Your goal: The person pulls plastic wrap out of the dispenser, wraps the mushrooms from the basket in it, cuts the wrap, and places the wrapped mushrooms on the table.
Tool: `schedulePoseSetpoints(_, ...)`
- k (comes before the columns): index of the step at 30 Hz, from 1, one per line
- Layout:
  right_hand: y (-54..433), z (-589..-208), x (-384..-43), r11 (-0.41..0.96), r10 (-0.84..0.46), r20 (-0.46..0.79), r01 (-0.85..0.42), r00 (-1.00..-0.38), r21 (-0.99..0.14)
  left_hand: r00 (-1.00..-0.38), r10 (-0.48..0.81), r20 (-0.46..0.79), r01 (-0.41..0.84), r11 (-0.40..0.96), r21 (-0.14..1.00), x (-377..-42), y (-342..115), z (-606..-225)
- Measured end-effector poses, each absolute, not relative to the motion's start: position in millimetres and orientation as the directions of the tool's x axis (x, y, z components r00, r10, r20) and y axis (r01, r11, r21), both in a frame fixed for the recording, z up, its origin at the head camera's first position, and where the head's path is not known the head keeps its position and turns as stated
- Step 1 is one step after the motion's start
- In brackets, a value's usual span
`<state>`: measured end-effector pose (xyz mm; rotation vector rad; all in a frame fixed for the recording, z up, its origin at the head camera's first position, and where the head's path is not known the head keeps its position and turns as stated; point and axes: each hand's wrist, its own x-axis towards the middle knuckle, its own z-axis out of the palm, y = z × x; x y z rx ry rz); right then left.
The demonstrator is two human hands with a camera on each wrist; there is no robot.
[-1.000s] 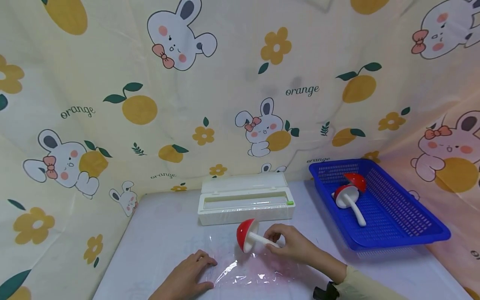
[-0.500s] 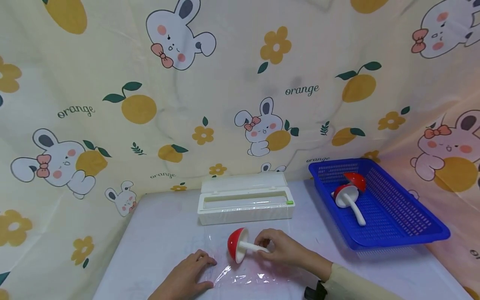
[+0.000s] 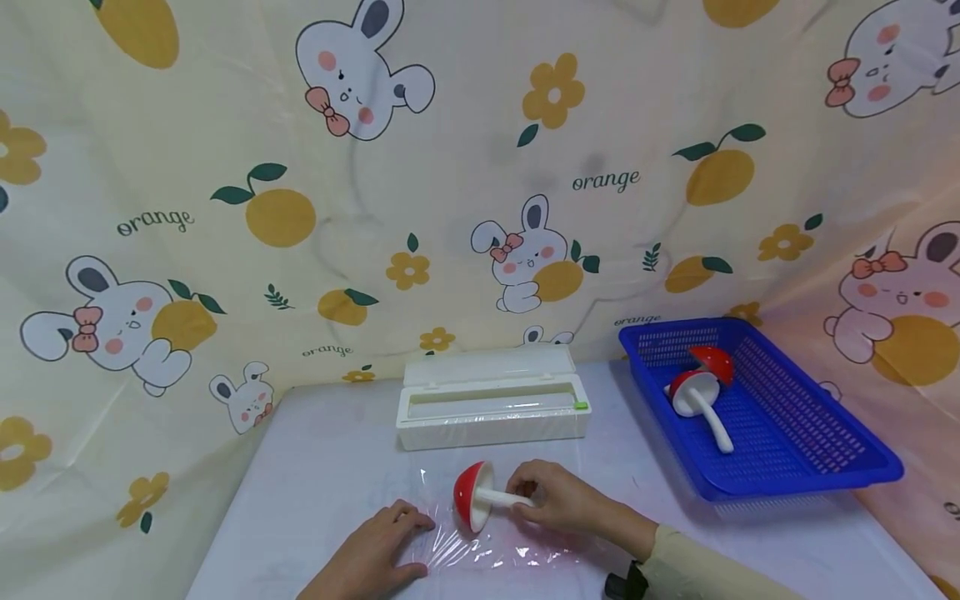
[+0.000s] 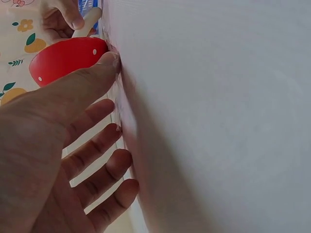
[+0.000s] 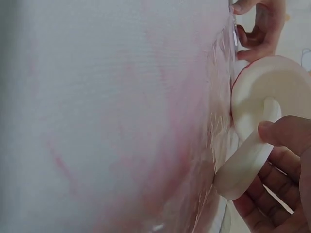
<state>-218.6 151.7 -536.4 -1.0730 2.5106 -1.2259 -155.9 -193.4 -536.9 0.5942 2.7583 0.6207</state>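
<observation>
A toy mushroom (image 3: 471, 497) with a red, white-spotted cap and white stem lies on its side over a sheet of clear plastic wrap (image 3: 495, 550) on the table. My right hand (image 3: 558, 497) pinches its stem between thumb and fingers, as the right wrist view shows the stem (image 5: 245, 165) under the thumb. The cap points left, toward my left hand (image 3: 375, 546). That hand's fingertips rest on the left edge of the wrap, fingers spread and slightly bent. In the left wrist view the red cap (image 4: 68, 58) stands just beyond the thumb.
Behind the wrap stands a white wrap dispenser box (image 3: 491, 425) with its lid raised and a roll inside. At right, a blue plastic basket (image 3: 795, 417) holds more red-capped mushrooms (image 3: 693, 396). A patterned cloth (image 3: 450, 167) hangs behind the table (image 3: 315, 467).
My right hand has moved left and down with the mushroom, bringing its cap onto the wrap nearer my left hand. The left hand has stayed in place.
</observation>
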Motion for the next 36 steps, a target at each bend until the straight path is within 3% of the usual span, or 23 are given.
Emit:
schedulePoseSetpoints(9,150.4,-538.3,-221.7,0.418,-0.668,0.137,-0.521,-0.731,-0.744,-0.871,0.475,-0.130,0.369,0.804,0.465,-156.0,-197.5,-537.9)
schedulePoseSetpoints(23,150.8,-537.0,-224.1,0.540,-0.614,0.075,-0.487,-0.786,-0.686,-0.832,0.535,-0.143,0.411,0.770,0.488,-157.0,-202.0,-535.7)
schedulePoseSetpoints(31,161.2,-538.6,-220.3,0.494,-0.635,0.212,-0.601,-0.743,-0.628,-0.794,0.607,-0.026,0.518,0.699,0.493,-156.8,-201.8,-537.2)
schedulePoseSetpoints(36,167.2,-541.3,-218.2,0.479,-0.629,0.259,-0.628,-0.733,-0.614,-0.803,0.594,0.053,0.540,0.687,0.486,-156.8,-200.3,-537.5)
